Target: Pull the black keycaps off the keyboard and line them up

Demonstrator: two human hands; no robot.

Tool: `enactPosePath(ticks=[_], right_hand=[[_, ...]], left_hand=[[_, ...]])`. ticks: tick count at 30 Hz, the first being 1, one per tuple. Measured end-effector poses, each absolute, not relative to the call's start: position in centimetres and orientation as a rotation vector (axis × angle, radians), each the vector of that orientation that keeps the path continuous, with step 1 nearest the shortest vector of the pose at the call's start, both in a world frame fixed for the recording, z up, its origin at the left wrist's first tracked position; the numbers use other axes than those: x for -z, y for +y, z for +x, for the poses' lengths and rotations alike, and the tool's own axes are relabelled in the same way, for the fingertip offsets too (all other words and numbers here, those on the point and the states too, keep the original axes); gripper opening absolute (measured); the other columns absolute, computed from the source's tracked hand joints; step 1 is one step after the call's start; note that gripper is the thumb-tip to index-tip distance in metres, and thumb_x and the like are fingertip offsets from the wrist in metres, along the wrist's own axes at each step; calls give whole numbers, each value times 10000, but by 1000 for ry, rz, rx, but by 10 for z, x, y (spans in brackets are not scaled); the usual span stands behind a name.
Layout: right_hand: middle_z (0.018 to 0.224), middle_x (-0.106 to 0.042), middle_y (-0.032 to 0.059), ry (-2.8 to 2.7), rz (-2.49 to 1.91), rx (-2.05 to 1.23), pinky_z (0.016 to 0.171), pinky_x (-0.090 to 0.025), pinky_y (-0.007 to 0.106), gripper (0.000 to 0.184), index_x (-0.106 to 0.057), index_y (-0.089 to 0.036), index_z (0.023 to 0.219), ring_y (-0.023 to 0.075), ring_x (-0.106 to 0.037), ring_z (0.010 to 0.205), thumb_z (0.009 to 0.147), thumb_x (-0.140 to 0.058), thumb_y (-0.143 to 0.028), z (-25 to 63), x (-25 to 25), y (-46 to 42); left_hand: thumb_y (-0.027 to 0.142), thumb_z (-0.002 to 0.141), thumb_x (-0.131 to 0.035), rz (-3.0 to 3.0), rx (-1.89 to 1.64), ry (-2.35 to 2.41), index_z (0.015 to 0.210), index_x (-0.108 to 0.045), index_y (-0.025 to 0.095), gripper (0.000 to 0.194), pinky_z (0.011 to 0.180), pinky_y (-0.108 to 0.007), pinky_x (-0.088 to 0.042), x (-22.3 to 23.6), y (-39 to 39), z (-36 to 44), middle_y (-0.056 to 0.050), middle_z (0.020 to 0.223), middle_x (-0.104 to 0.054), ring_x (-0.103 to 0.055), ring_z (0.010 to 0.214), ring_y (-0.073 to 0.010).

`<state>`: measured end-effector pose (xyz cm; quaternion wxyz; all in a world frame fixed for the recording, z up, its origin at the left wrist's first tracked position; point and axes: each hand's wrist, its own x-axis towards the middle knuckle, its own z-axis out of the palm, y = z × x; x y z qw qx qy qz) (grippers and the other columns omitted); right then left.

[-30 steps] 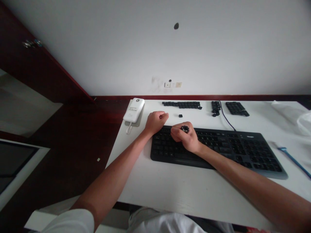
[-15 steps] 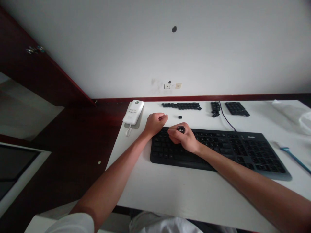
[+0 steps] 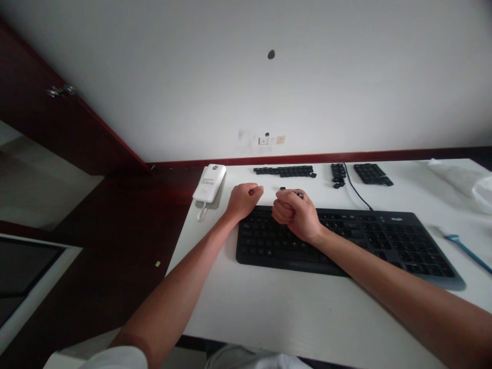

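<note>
A black keyboard (image 3: 292, 267) lies on the white table, with keycaps off over much of its middle and right. My left hand (image 3: 243, 199) is curled closed by the keyboard's upper left corner; whatever its fingers may hold is hidden. Over the keyboard's left-middle part, my right hand (image 3: 295, 212) is in a fist around a small black object with pale flecks (image 3: 299, 193), of which only the end shows. Just beyond that fist sits a single loose black keycap (image 3: 283, 188), partly covered by it.
Removed keycaps stand along the back in a long row (image 3: 286, 170), a short column (image 3: 338, 174) and a block (image 3: 372, 174). A white power bank (image 3: 209, 183) lies at the left edge. On the right are a blue-handled brush (image 3: 467, 251) and a white plastic bag (image 3: 467, 179).
My right hand has shifted slightly right and turned, so the black object's end now points away and shows less. My left hand stays closed at the corner. The view has tilted slightly.
</note>
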<state>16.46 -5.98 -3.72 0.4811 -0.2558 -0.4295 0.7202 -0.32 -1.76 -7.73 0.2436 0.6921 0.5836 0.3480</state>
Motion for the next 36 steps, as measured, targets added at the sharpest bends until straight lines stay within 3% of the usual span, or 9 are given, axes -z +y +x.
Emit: enactPosePath(ticks=[10,13,16,20,23,26,29,36], right_hand=[[461,-308,-72,-1377,-624,-1670,432,-184,284,539,-357,-237,523,75,-240,425,931,-657,-421,169,49,-55],[480,-336,-60,-1590,-750,-1421,468,-224,294,551,-358,-231,533,88,-271,461,974,-609,-444,180,35,-47],[539,-416,-46,-1926,-928,-927,551,-290,298,504,-437,-203,563,102,-361,536,973,-643,-413,196,22,-32],[801,-716,15,-2185,-1052,-454,697,-435,314,250,-717,-197,827,170,-618,708,953,-694,-411,220,25,-3],[1079,-777,85,-2345,-1163,-264,807,-498,354,231,-773,-192,1108,240,-705,894,961,-674,-339,237,39,16],[1190,-765,111,-2447,-1269,-195,850,-529,379,362,-735,-183,1292,277,-720,980,962,-647,-304,247,50,25],[1233,-750,119,-2514,-1269,-195,874,-545,388,416,-709,-185,1354,291,-722,1018,970,-636,-328,248,54,25],[1210,-749,113,-2584,-1280,-257,902,-551,369,288,-785,-213,1206,282,-729,1031,996,-621,-321,238,57,20]], left_hand=[[411,915,-505,1891,-940,1598,596,-271,192,452,615,-316,-165,77,-17,-3,38,622,-204,-245,604,-97],[426,925,-502,1892,-925,1602,600,-286,192,455,617,-316,-166,76,-17,-3,37,619,-218,-253,608,-100],[447,940,-493,1897,-929,1592,601,-291,193,469,620,-313,-171,76,-18,-4,37,611,-226,-269,608,-102],[442,939,-501,1908,-967,1538,606,-271,195,474,625,-300,-192,76,-18,-4,38,620,-218,-253,616,-99],[432,934,-503,1899,-979,1525,622,-237,200,471,619,-299,-189,77,-19,-4,37,634,-195,-224,619,-99],[429,932,-502,1890,-980,1515,634,-217,204,470,613,-299,-183,77,-19,-4,34,647,-183,-215,624,-99],[434,933,-502,1891,-976,1511,635,-218,203,472,610,-297,-181,77,-19,-5,33,649,-185,-223,624,-98],[419,930,-499,1902,-976,1520,627,-228,203,460,604,-295,-184,76,-19,-4,33,649,-184,-236,614,-95]])
